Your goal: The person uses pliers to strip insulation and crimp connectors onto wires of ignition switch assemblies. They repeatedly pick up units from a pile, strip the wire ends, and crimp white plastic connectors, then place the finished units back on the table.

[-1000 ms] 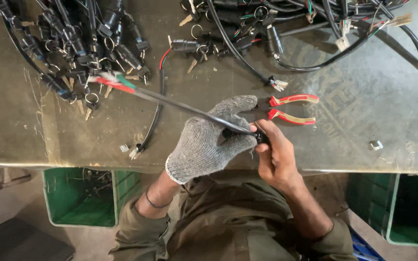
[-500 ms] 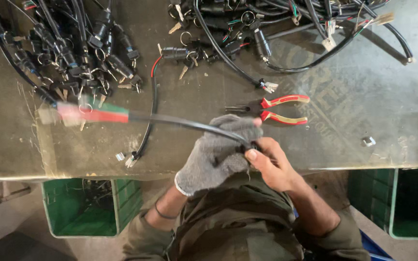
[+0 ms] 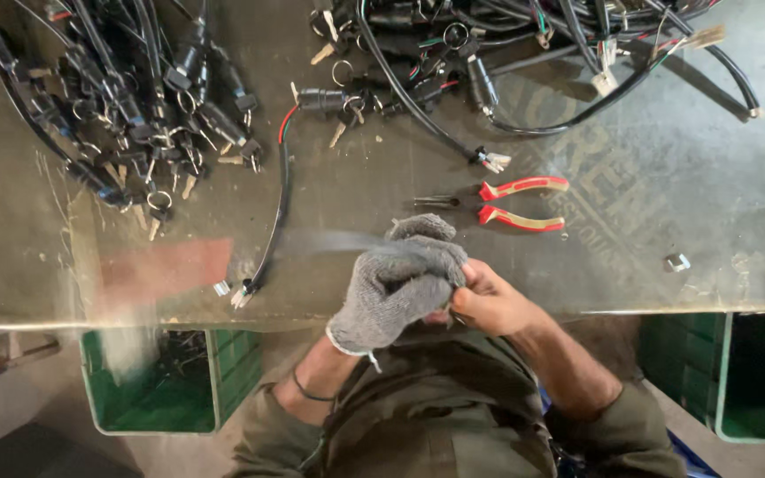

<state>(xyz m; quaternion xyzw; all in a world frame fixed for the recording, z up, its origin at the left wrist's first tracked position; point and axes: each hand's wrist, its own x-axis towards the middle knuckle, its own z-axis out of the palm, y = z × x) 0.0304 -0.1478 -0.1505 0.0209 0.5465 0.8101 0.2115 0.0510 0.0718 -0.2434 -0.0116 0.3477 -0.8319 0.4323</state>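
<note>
At the workbench (image 3: pixel 666 177) edge both hands, gloved left hand (image 3: pixel 397 285) and bare right hand (image 3: pixel 487 301), clamp a motion-blurred cable (image 3: pixel 329 241)

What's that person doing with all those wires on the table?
A person sits at a worn metal workbench and grips a black cable with both hands: the left hand in a grey knitted glove, the bare right hand pinching it close by. The cable's far end is a blur, so it is moving fast. Red-handled pliers lie just beyond the hands. Piles of black cables with keys cover the back of the bench, and a green plastic crate sits below.
</note>
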